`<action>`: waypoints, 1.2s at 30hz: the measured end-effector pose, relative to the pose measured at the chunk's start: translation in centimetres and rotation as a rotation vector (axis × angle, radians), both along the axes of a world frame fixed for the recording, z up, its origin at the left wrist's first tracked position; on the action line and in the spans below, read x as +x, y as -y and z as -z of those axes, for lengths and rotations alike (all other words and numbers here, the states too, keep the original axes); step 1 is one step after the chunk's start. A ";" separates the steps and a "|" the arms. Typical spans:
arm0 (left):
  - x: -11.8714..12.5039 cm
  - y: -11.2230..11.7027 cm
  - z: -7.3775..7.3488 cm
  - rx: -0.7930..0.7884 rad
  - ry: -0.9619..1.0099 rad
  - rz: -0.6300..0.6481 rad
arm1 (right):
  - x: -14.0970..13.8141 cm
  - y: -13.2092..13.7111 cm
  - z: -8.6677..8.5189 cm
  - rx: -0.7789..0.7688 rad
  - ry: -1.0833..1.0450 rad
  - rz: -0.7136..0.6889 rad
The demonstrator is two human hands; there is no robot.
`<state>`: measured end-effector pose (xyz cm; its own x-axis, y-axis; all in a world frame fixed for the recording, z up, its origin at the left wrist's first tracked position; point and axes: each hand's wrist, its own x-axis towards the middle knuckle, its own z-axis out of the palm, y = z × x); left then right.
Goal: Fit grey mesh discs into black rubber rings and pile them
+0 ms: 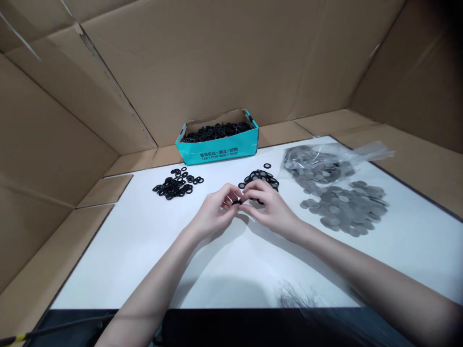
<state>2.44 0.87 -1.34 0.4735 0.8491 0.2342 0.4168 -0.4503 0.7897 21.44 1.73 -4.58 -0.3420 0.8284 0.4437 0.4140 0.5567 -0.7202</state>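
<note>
Between my two hands, above the middle of the white tabletop, is a small black ring point(237, 202). My left hand point(216, 208) pinches its left side, and the fingers of my right hand point(265, 205) close on its right side. Whether a grey disc sits in this ring is hidden by the fingers. Just behind my right hand lies a pile of black rings with grey discs in them point(261, 174). To the left is a heap of loose black rings point(173, 187). Off to the right spreads a heap of thin grey discs point(349, 207).
A turquoise box point(220, 150) full of black rings stands at the back. A clear plastic bag point(318, 161) with more grey discs lies at the back right. Cardboard walls point(224, 58) enclose the white tabletop point(119, 255). A dark cable point(65, 331) runs at the lower left.
</note>
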 end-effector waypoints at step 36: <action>0.0 0.1 0.0 -0.069 0.062 -0.013 | 0.3 -0.1 -0.5 -0.036 -0.015 -0.029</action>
